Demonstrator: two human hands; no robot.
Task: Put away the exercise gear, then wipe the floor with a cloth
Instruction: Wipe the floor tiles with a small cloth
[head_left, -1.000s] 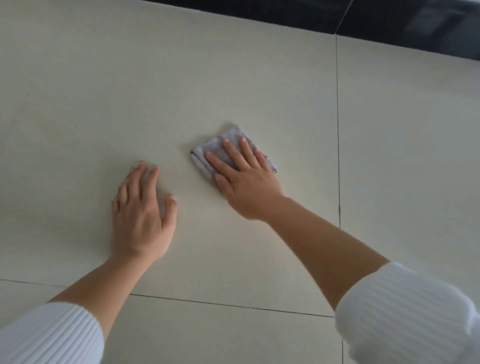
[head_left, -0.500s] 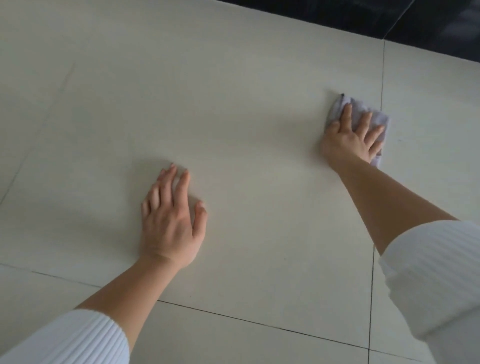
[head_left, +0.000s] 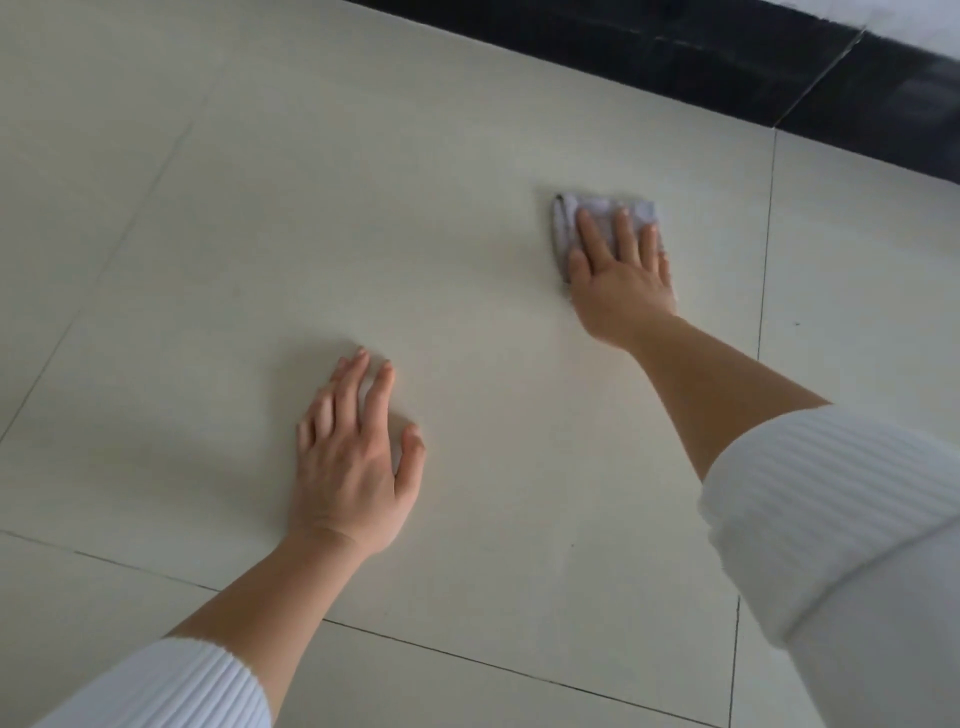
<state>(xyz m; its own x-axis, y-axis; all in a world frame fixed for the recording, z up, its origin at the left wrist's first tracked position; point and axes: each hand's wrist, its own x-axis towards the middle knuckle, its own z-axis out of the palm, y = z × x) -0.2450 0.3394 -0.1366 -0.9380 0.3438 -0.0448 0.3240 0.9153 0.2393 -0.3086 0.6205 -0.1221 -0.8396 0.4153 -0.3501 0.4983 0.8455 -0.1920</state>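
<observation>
Looking down on the floor (head_left: 467, 156): large pale tiles are filling nearly the whole frame, and a dark glossy band (head_left: 675, 67) is running along the far edge. No exercise gear is showing anywhere, so I am judging the job to be in its wiping part.

White ribbed sleeves are sitting pushed up on both forearms, the left sleeve (head_left: 171, 686) low in frame and the right sleeve (head_left: 831, 519) at the right edge.

Left hand (head_left: 353, 467) is lying palm down on the tile, close to the body. Its fingers are straight and a little spread, holding nothing; probably it is serving as a prop.

Right hand (head_left: 621, 280) is reaching forward and to the right, well apart from the left. Its straight fingers (head_left: 589, 234) are pressing flat on the cloth (head_left: 565, 228).

The cloth is lying under that hand as a small folded pad, pale grey-lilac and slightly blurred. Only its left side and far edge are peeking out. The far edge is running crosswise to the fingers; its full shape is hidden.

The pad is sitting just left of a grout line (head_left: 766, 260) that is running away from the person. Open tile is lying to its left, between the hands, so I am judging that the coming stroke hinges on sweeping that way or crossing the line.

A tiny dark speck (head_left: 797, 324) is showing just right of the grout line.
</observation>
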